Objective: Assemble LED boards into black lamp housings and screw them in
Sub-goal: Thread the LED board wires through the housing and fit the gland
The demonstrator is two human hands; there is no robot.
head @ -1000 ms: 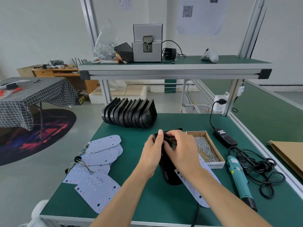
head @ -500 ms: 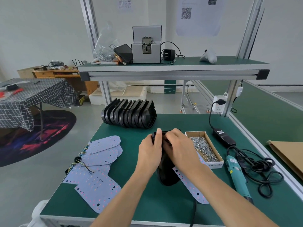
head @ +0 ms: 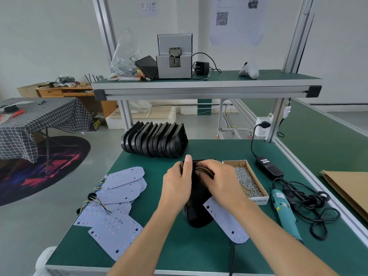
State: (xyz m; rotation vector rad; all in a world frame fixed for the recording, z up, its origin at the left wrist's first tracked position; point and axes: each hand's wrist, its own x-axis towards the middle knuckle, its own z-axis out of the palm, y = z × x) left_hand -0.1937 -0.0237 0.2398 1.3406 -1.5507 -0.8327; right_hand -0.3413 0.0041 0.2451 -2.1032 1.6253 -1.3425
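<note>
Both hands, left [head: 177, 186] and right [head: 219, 182], clamp one glossy black plastic lamp housing [head: 197, 214]; its pale perforated LED board [head: 227, 226] lies unseated at four o'clock, apparently unscrewed.

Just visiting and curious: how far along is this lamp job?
Early, it seems. No finished lamp is visible. In hand: the left hand grips one black housing while the right hand works coloured wires at its top; its LED board still lies outside. Left: a row of housings, a pile of boards, and all the screwing; the screwdriver lies untouched.
</note>
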